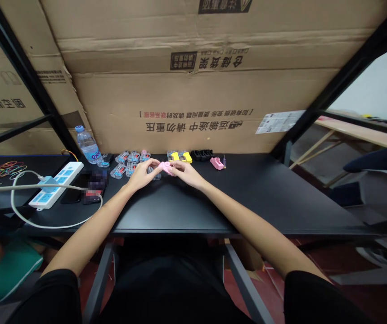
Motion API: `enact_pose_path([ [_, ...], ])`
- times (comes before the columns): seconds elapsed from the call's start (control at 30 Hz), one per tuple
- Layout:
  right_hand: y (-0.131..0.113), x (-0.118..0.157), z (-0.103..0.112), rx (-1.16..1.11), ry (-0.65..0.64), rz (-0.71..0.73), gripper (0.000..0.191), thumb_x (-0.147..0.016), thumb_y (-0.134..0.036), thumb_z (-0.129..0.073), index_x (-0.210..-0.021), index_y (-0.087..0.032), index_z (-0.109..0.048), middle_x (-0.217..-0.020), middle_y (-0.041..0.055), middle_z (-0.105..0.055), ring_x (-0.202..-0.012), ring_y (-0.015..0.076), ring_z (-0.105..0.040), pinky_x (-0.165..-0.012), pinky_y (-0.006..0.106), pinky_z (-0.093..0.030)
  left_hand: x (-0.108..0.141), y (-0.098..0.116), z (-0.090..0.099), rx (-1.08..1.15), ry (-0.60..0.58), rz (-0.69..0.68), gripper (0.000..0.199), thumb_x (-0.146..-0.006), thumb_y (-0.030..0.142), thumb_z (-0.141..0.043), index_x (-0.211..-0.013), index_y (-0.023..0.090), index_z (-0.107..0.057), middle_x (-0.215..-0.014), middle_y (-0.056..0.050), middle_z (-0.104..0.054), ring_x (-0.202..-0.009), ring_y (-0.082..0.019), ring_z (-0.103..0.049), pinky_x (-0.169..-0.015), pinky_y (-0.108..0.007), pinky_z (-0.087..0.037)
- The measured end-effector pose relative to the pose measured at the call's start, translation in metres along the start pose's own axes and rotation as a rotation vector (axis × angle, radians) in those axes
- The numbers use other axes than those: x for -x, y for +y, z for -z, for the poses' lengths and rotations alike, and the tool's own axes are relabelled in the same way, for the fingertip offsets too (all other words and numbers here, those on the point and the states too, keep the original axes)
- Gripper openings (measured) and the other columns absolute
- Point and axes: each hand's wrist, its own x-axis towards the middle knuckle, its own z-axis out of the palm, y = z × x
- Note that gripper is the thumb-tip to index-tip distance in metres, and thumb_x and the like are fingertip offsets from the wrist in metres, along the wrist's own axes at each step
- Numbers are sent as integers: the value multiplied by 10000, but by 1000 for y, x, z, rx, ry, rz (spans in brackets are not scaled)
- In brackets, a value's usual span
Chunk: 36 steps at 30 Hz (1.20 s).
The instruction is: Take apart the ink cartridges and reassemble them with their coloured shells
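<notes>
A small pink plastic piece [167, 168] is held between my two hands above the black table [176, 207]. The fingers of my left hand [142, 174] pinch its left side. On its right side, my right hand [187, 173] grips it with thumb and fingers. Just behind and left of my hands lie several clear plastic parts with red and blue bits [118, 170]. Two yellow-and-clear parts [180, 156] lie behind my right hand, beside a row of black pieces [202, 155]. Another pink piece [217, 163] rests farther right, next to a small dark pointed item [224, 161].
At the left are a water bottle [88, 145], a white power strip [56, 185] with a cable, phones [74, 193] and colourful wires [7, 173]. Cardboard [180, 94] stands behind the table between black posts. A person in green [9, 274] is at the lower left.
</notes>
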Motion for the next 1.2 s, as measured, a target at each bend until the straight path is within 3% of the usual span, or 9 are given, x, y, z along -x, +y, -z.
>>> enact_pose_path([
  [0.07,0,0,7,64,27,-15,369,-932,-530,-761,-1140,-226,-790,-898,54,-764,-811,227,-683,-806,385,-564,-2,-3,7,-136,16,-38,206,-1050,386,-638,-1027,216,-751,-1024,-57,-811,-913,-211,-735,-912,-380,-589],
  [0.17,-2,2,18,223,-6,-2,337,-968,-530,-686,-892,-210,-758,-774,28,-686,-727,206,-600,-726,342,-485,-2,-12,14,-306,-33,-65,182,-1034,317,-627,-976,212,-764,-1009,-54,-792,-859,-212,-699,-889,-383,-569],
  [0.27,-5,6,21,393,-47,11,399,-992,-504,-632,-727,-207,-661,-690,1,-606,-661,178,-502,-684,321,-392,0,-21,17,-420,-141,-103,184,-1019,224,-602,-1018,227,-786,-1082,-62,-785,-983,-241,-712,-979,-422,-556],
  [0.37,-7,8,19,521,-12,33,390,-1010,-452,-600,-703,-215,-640,-663,-1,-586,-648,180,-487,-669,320,-356,1,-27,17,-418,-220,-154,340,-1010,93,-488,-1056,234,-794,-1123,-74,-781,-1098,-248,-711,-1020,-433,-560],
  [0.53,-11,8,16,594,84,154,207,-972,-399,-683,-868,-246,-776,-894,64,-755,-813,238,-626,-805,360,-474,-3,-31,19,-266,-268,-229,391,-992,33,-467,-1075,217,-802,-1145,-86,-795,-1099,-219,-758,-1023,-421,-601],
  [0.7,-10,8,17,549,-80,239,242,-928,-428,-777,-1103,-269,-825,-1136,105,-803,-1058,310,-708,-978,452,-535,-3,-27,24,-230,-269,-275,381,-936,39,-549,-1124,237,-814,-1315,-90,-776,-1223,-236,-743,-1118,-492,-582],
  [0.9,-2,7,15,501,-113,198,279,-993,-410,-695,-1194,-251,-803,-1063,88,-818,-907,265,-727,-868,401,-562,-1,-28,25,-223,-412,-263,658,-749,-82,-498,-1207,275,-808,-1255,-57,-802,-1246,-230,-720,-1150,-499,-561],
  [1.07,-1,6,12,374,-16,124,291,-982,-390,-689,-1208,-232,-779,-1055,87,-803,-899,263,-722,-906,429,-569,1,-20,22,-220,-440,-262,526,-821,32,-641,-1265,277,-781,-1302,-64,-776,-1251,-266,-677,-1152,-506,-530],
  [1.2,-7,5,10,190,144,89,275,-964,-440,-729,-1167,-257,-760,-1131,84,-778,-1022,285,-711,-1038,498,-554,2,-12,19,-224,-452,-207,419,-870,305,-842,-1285,300,-781,-1307,-72,-759,-1283,-309,-643,-1182,-532,-488],
])
